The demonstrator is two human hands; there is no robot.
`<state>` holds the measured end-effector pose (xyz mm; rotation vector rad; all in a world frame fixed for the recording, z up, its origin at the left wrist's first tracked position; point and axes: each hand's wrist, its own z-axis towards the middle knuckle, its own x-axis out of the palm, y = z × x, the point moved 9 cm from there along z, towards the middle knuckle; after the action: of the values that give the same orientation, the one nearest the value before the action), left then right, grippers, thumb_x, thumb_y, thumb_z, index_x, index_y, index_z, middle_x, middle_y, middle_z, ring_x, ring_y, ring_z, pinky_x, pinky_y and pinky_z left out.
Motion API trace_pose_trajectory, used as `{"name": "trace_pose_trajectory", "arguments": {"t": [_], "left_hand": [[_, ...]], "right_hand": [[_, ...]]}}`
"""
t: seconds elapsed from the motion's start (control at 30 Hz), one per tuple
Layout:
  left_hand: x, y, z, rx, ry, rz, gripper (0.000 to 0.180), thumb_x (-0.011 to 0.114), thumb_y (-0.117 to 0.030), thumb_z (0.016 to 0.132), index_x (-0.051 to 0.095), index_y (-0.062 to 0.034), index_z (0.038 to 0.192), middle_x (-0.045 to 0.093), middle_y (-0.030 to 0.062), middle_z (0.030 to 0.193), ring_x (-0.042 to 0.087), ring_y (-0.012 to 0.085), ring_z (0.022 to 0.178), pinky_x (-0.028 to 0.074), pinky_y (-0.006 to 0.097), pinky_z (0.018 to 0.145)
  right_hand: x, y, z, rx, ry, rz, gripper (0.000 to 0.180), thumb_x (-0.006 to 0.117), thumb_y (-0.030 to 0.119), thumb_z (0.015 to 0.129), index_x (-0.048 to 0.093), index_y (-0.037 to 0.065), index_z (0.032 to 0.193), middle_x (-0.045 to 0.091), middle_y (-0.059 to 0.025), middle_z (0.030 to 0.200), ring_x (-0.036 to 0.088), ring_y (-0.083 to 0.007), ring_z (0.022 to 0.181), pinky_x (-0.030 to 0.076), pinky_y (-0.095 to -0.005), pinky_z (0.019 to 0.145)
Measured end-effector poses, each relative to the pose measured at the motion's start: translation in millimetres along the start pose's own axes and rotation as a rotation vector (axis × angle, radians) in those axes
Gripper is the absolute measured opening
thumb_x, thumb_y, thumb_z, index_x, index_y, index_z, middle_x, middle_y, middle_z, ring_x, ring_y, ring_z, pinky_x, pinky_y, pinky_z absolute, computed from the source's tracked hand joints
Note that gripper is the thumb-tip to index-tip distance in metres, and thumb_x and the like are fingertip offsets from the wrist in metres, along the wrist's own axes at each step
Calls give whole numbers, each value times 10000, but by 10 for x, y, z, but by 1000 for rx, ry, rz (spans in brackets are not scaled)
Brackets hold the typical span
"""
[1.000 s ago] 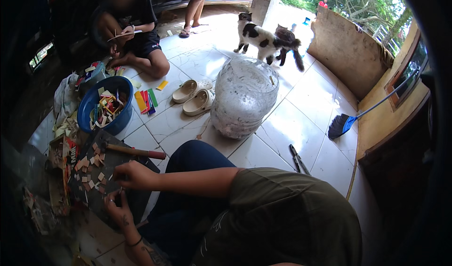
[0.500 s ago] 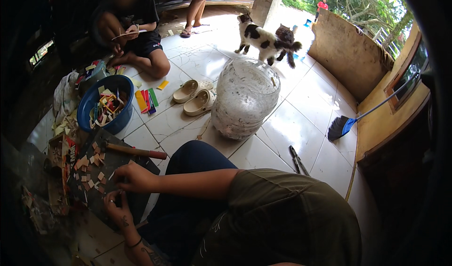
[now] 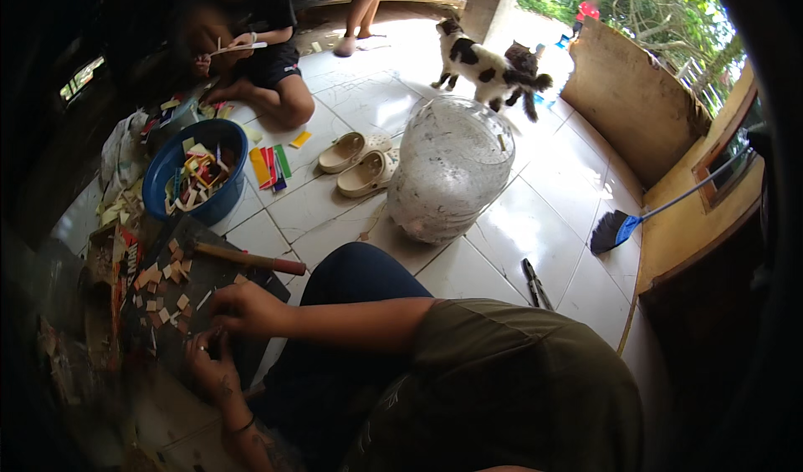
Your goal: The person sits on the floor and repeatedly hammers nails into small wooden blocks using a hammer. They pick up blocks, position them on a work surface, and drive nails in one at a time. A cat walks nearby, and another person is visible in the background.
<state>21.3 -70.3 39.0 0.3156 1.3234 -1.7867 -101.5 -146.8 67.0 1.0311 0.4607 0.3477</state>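
Observation:
My left hand point(image 3: 211, 362), with a ring and a dark wristband, is closed in a pinch over a dark board point(image 3: 219, 292). Close above it, my right hand point(image 3: 249, 310) is also closed, its fingertips almost meeting the left's. Whatever lies between the fingers is too small and hidden to make out. Small square brown and tan pieces point(image 3: 165, 290) are scattered on the board beside my hands. A thin white strip point(image 3: 204, 300) lies near my right fingers. Across the board's far edge rests a hammer point(image 3: 251, 259) with a wooden handle.
Beyond the board stands a blue basin point(image 3: 236, 206) of offcuts. Further out are coloured strips point(image 3: 269, 168), beige clogs point(image 3: 365, 171), a large clear plastic container point(image 3: 452, 171), cats point(image 3: 477, 64), pliers point(image 3: 535, 284) and a broom point(image 3: 615, 230). Another person point(image 3: 272, 62) sits at far left, holding a flat piece.
The whole view has shifted slightly, moving the scene a little to the right. My hands stay together over the board, fingers still pinched. The seated person's flat piece is held at a different angle.

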Motion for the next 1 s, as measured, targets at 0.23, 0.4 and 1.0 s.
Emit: {"name": "trace_pose_trajectory", "arguments": {"t": [0.23, 0.4, 1.0], "left_hand": [[-21, -1, 28, 145, -35, -25, 107, 688, -112, 813, 652, -23, 860, 648, 112, 868, 593, 292, 850, 460, 384, 772], [-84, -18, 25, 169, -83, -20, 88, 713, -90, 779, 680, -29, 833, 660, 87, 825, 601, 268, 803, 458, 364, 725], [-92, 96, -27, 132, -148, -31, 108, 734, -186, 744, 675, -107, 787, 636, 1, 771, 575, 228, 798, 427, 366, 756]], "right_hand": [[-112, -121, -23, 22, -11, -136, 143, 710, 79, 776, 661, 24, 899, 676, -133, 844, 676, -235, 780, 524, -315, 697], [-134, -103, 18, 71, -13, -135, 92, 702, 28, 804, 672, 12, 889, 694, -82, 810, 676, -141, 790, 519, -270, 715], [202, 14, 84, -73, 132, -370, 91, 706, 74, 786, 685, 26, 861, 687, -110, 766, 681, -200, 703, 508, -292, 639]]}}
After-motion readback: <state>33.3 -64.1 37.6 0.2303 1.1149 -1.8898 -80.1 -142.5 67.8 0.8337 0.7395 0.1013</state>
